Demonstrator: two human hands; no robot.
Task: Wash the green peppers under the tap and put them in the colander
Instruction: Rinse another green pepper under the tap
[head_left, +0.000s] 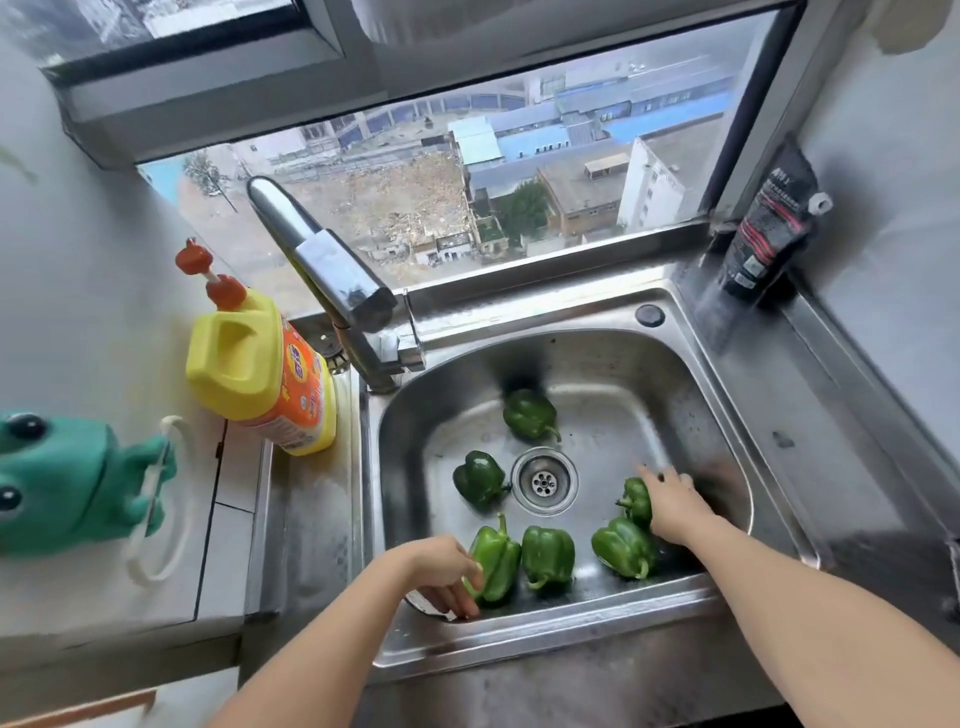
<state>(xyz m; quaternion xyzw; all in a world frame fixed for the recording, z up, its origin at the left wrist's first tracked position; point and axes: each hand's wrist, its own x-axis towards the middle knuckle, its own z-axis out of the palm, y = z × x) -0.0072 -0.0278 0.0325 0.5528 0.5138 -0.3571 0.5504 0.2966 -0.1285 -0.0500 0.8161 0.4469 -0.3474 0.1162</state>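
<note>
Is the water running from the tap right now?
Off, it looks like: no stream of water shows at the tap or falling into the sink.

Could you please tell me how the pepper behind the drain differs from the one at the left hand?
The back pepper is darker green; the front-left pepper is lighter. The back pepper lies untouched beyond the drain; the left hand holds the front-left pepper by the sink's near wall. Both lie in the sink.
</note>
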